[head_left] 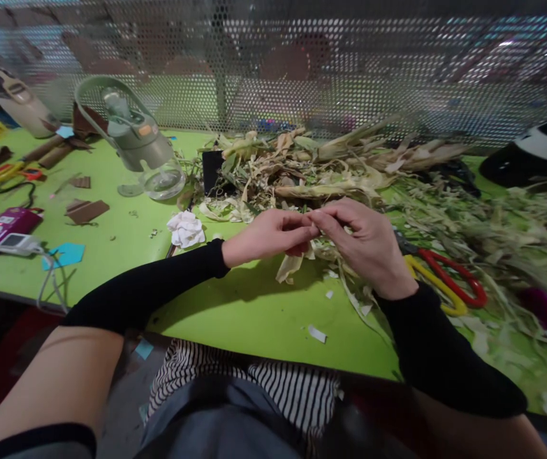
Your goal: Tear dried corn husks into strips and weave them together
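Note:
Over the green table, my left hand [271,237] and my right hand [368,245] meet with their fingertips pinched together. Below the left fingers hangs a pale strip of dried husk [289,269], which the left hand appears to grip. Whatever lies between the right thumb and finger is too small to make out. Behind both hands spreads a heap of dry husks and leaves [297,166]. A pair of scissors [455,280] with red and yellow handles lies beside my right wrist, its blades partly covered by that hand and by leaf scraps.
A clear water bottle [142,143] with a green lid stands at the back left. Crumpled white tissue [186,229] lies by my left wrist. A purple device [6,226] with a cable is far left. Perforated metal mesh [273,76] closes the table's back edge. More leaves [484,217] cover the right.

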`<state>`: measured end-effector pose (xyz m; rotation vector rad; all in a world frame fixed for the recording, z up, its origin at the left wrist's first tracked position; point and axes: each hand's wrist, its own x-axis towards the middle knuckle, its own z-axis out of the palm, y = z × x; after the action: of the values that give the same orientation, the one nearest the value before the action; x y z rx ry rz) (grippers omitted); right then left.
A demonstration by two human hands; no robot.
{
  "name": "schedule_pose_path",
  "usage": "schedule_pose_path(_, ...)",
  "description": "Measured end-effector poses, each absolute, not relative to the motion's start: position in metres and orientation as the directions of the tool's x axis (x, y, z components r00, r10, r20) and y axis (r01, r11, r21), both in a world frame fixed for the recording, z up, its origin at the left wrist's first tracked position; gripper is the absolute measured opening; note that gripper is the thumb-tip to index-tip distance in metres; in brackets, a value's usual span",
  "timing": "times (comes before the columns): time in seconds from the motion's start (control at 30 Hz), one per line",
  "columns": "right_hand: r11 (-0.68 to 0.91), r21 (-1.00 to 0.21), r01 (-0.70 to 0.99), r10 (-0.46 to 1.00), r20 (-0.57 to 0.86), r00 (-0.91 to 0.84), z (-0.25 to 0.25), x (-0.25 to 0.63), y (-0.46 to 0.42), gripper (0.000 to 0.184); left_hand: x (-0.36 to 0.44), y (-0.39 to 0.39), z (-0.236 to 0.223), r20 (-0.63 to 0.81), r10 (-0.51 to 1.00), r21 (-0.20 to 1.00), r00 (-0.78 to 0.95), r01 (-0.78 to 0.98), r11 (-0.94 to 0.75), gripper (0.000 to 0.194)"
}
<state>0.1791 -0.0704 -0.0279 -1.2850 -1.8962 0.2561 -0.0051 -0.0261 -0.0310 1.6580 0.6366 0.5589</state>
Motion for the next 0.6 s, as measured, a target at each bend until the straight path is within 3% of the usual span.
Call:
schedule_pose_path(0.13, 0.479, -0.477, 0.737, 0.820, 0.544, -0.180, -0.022, 0.175, -0.075, 0.028, -0.007, -0.024, -0.030, -0.011, 0.637, 0.991, 0.770, 0.095, -0.097, 0.023)
schedule_pose_path(0.33, 0.459, -0.515, 0.724, 0.846, 0.503, -0.178, -0.027, 0.167, -0.076, 0.030, -0.005, -0.029, -0.042, -0.080, 0.586, 0.996, 0.807, 0.083, 0.021, 0.023)
schedule_pose_path(0.43, 0.422, -0.555, 0.717, 0.867, 0.477, -0.141, -0.033, 0.168, -0.070, 0.031, -0.001, -0.031, -0.047, -0.115, 0.607, 0.993, 0.786, 0.075, 0.090, 0.022)
schedule_pose_path(0.6, 0.302, -0.729, 0.615, 0.910, 0.412, 0.041, -0.036, 0.179, -0.062, 0.042, 0.004, -0.031, -0.037, -0.221, 0.681, 0.946, 0.698, -0.016, 0.324, 0.025)
